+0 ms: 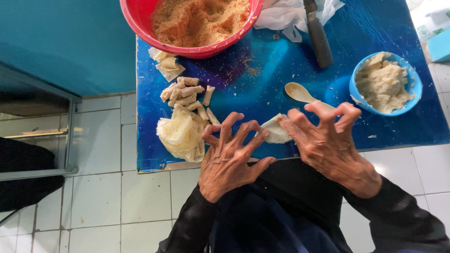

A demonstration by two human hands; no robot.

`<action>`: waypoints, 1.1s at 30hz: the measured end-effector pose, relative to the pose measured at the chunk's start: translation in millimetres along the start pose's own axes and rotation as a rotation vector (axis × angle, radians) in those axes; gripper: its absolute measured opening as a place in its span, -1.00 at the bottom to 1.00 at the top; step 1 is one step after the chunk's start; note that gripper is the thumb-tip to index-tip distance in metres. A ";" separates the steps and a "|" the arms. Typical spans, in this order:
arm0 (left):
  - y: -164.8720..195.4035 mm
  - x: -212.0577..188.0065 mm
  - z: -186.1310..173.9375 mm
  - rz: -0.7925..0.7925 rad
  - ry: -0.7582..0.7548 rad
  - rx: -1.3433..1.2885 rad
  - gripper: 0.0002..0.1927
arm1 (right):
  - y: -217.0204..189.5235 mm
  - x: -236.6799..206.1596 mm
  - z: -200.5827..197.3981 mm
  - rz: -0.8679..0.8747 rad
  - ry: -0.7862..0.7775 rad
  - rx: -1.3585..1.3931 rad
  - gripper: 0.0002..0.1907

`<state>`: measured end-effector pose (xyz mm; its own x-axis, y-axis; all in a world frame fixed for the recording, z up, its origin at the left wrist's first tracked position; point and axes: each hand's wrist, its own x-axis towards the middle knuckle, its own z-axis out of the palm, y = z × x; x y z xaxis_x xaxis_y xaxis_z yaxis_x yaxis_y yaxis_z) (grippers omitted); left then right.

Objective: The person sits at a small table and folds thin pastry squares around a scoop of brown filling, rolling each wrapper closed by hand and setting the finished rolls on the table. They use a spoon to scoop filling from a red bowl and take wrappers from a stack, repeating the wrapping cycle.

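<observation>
Head camera view, looking straight down at a person seated at a glossy blue surface (262, 84), with both hands raised over its near edge. The left hand (232, 157) has its fingers spread and bent like claws, its fingertips touching the left edge of a small pale wrapper (276, 131) of dough that lies on the surface between the two hands. The right hand (328, 140) is likewise spread and curled, its fingertips meeting the wrapper's right edge; neither hand is closed around it, both merely pinch or press at its rim. Just left of the left hand sits a stack of thin cream wrappers (180, 136), and beyond that a cluster of small finished rolls (187, 93). A pale wooden spoon (302, 93) lies just beyond the right hand. To the right stands a small blue bowl (412, 82) of pale mashed filling. At the top edge a big red bowl (140, 23) holds brown crumbs, and near it a dark-handled knife (318, 37) rests beside a white cloth (281, 16). White floor tiles (122, 197) show below.
</observation>
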<state>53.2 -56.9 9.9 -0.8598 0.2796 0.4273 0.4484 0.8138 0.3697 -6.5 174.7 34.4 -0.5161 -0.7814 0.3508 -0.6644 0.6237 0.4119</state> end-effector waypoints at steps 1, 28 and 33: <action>0.1 0.1 -0.1 -0.001 0.001 -0.001 -0.40 | 3.6 -0.1 -2.6 0.020 0.000 0.045 -0.67; 0.0 -1.7 -3.0 -0.001 0.037 0.018 -0.42 | 3.1 4.3 -4.1 0.112 -0.033 0.125 -0.78; 0.7 -0.9 -4.3 0.006 0.041 0.029 -0.40 | 9.1 17.1 -2.3 0.178 0.033 0.100 -0.74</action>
<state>55.3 -58.8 13.3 -0.8460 0.2639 0.4633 0.4459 0.8266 0.3434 -20.2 167.0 46.1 -0.6130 -0.6572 0.4386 -0.6156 0.7453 0.2563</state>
